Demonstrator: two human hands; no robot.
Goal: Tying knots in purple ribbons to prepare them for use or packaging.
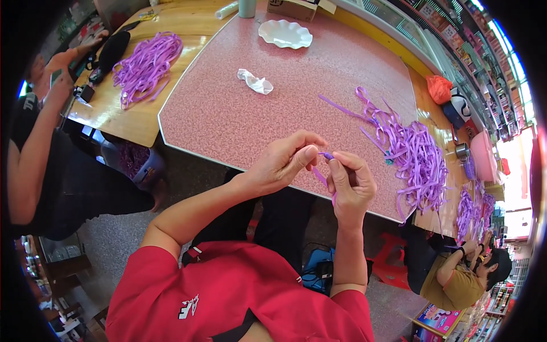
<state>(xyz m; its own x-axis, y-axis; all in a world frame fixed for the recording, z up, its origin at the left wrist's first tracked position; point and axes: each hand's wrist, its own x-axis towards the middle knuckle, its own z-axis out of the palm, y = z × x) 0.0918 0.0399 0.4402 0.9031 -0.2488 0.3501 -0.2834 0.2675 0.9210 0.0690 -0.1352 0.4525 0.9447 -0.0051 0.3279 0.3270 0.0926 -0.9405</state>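
Close together over the near edge of the pink speckled table [216, 125], my two hands pinch one purple ribbon [321, 175]. The fingers of my left hand [285, 162] are closed on it at thumb and fingertips. My right hand [351, 179] pinches a small, darker purple wound or knotted part [327, 155] between thumb and forefinger. From there a strip of ribbon hangs down between the hands toward my right wrist. To the right of my hands lies a big loose heap of purple ribbons [421, 162], with a few strands trailing toward the table's middle.
A crumpled white tissue [256, 83] and a white scalloped plate [285, 34] lie farther back, near a cardboard box [293, 8]. Another ribbon pile [149, 65] is on the wooden table at left, beside a person [34, 154]. At far right, another person [467, 279] handles ribbons.
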